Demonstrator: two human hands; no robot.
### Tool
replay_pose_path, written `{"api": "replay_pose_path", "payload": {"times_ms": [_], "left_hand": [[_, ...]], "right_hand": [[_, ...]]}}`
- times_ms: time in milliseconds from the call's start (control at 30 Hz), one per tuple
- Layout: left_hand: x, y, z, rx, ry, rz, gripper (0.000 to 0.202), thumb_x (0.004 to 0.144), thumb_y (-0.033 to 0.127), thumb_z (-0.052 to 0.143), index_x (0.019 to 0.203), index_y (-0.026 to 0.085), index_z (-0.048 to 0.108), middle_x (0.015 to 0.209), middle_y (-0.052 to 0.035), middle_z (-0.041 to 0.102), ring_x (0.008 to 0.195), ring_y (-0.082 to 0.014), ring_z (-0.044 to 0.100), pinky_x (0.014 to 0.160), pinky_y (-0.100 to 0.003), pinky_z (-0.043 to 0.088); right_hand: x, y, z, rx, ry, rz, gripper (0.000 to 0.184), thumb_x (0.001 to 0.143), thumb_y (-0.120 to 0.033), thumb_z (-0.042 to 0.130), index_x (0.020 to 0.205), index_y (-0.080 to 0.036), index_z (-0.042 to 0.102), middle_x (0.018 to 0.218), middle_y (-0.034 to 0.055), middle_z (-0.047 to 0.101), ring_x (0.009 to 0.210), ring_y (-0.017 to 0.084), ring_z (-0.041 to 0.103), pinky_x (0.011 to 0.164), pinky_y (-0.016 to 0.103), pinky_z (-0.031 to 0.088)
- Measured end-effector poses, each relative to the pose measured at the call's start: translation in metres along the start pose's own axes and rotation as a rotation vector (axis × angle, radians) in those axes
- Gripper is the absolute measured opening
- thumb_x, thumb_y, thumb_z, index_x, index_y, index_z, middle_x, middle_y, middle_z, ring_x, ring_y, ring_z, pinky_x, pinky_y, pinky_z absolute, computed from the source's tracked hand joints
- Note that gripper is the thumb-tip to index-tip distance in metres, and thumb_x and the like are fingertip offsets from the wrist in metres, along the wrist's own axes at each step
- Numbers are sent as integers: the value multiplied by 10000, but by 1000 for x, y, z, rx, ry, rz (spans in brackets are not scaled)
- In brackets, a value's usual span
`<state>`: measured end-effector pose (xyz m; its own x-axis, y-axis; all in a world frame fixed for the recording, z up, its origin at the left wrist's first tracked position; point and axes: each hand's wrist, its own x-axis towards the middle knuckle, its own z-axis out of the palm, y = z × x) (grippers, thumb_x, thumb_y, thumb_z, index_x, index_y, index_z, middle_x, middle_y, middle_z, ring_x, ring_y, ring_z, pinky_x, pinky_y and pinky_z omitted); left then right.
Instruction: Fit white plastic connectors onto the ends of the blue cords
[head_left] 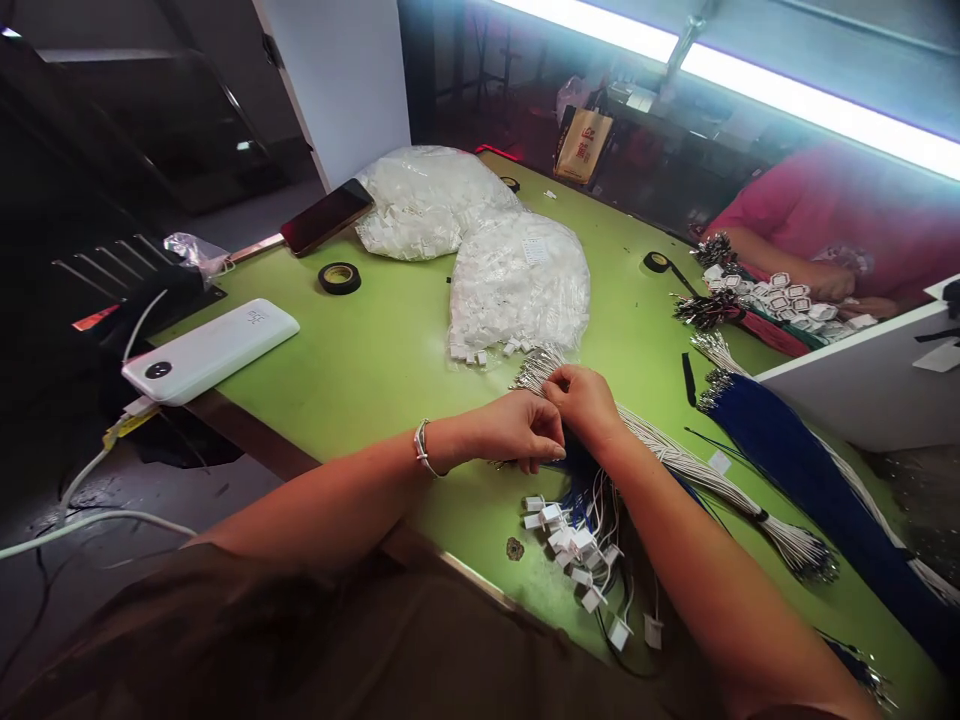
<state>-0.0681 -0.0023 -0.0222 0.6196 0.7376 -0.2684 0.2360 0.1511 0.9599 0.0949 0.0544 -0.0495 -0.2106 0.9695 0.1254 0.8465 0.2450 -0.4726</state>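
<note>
My right hand (pixel 589 405) is closed in a pinch at the metal-tipped ends of a bundle of white wires (pixel 675 450), which runs back under my right forearm. Just left of it, my left hand (pixel 525 430) has its fingers curled and the thumb pressed in; what they hold, if anything, is too small to see. Below both hands lies a cluster of white plastic connectors (pixel 574 540) on white and blue wires. Beyond the wire tips sits a clear bag of small white connectors (pixel 521 285), with a few loose at its mouth.
A second clear bag (pixel 427 200) lies behind. On the left are a power bank (pixel 214 350), a phone (pixel 326 217) and a roll of black tape (pixel 339 278). Blue wire bundles (pixel 810 470) lie right. A co-worker's arm (pixel 780 265) is beyond the partition (pixel 862 340).
</note>
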Motion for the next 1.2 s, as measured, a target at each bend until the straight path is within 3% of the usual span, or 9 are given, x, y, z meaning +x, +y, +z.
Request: {"api": "replay_pose_path", "payload": {"times_ms": [133,233,400,533,733,1200], "left_hand": [[2,-7,5,-20,-26,46,43,797,163,660,777,149,625,554,30,606,470,-104,620,403,-152,432],[3,-9,12,-55,1,79,48,800,143,651,772,143,612,561,36,595,465,-90,606,433,-159,463],[10,-6,20,-218,116,75,112,832,111,607,729,138,572,527,47,567,425,-69,546,438,-174,476],[19,-13,16,-450,245,78,192,874,215,635,723,127,556,518,42,562,419,-47,506,403,-140,382],[23,-20,9,-659,228,-7,299,785,324,779,741,115,571,595,20,600,448,-20,501,433,-117,378],[20,-19,10,-577,215,-3,371,759,404,791,703,116,564,578,18,578,440,-20,476,398,-119,333]], "right_hand": [[10,2,10,16,-41,85,106,703,-190,598,605,-191,640,579,-1,628,548,127,500,541,248,346],[11,7,9,166,-45,98,106,710,-229,593,630,-182,644,587,-4,625,568,130,514,562,248,376],[0,11,-14,416,48,123,183,733,-324,582,639,-172,620,576,-9,593,548,123,486,541,248,397],[-34,6,-35,549,104,153,204,785,-371,571,717,-182,606,557,-29,552,477,109,432,475,246,356],[-77,3,-24,294,152,-56,201,862,-294,520,707,-204,612,578,-25,561,521,114,453,558,247,372],[-78,6,-23,189,134,-169,238,865,-243,460,650,-210,556,538,-38,510,497,104,426,533,235,332]]}}
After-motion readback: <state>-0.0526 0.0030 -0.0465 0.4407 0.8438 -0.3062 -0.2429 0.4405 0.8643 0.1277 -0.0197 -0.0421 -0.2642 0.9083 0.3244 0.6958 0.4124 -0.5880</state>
